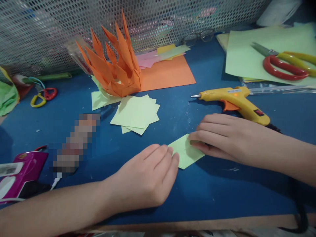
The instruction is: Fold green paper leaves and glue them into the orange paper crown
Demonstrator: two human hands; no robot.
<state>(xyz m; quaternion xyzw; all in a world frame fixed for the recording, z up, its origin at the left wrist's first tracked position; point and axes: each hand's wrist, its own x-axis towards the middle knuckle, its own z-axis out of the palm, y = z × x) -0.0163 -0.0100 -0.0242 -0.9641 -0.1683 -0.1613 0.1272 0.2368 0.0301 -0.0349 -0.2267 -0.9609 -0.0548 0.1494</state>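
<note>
A small piece of light green paper (186,153) lies flat on the blue table, between my two hands. My left hand (153,171) is closed, its fingertips pressed together at the paper's left end. At the right end, my right hand (219,136) pinches the paper's edge, with the thumb partly hidden under the curled fingers. A loose stack of light green paper squares (138,112) lies just beyond my left hand. Behind the stack stands an orange folded-paper piece (123,77) with tall pointed petals.
A yellow glue gun (229,95) lies beyond my right hand. Large scissors (286,64) rest on green sheets (242,49) at the back right; small scissors (43,95) lie at left. An orange sheet (168,74), a magenta device (29,168) and a mesh panel (61,29) are also there.
</note>
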